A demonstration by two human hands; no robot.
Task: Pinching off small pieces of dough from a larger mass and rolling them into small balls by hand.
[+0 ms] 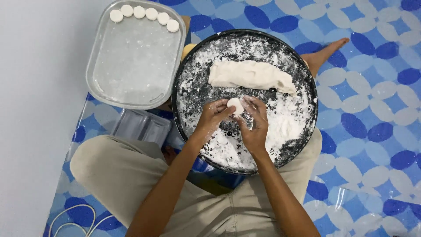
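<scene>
Head view, both hands — left hand (213,115), right hand (255,123) — gripping small dough ball (235,105) between fingertips, above floured pan (193,83)

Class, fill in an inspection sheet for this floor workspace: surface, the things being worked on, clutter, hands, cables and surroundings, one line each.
Surface: round dark tray on the lap, dusted with white flour.
Job's things: small dough piece held over the tray; long dough log lying in the flour; six dough discs lined along the far rim of the metal tray.
Clutter: clear plastic container beside the knee.
Hands: left hand and right hand both on the small dough piece, floury.
Cables: white cord looped on the mat.
Surroundings: blue patterned mat, pale floor.
</scene>
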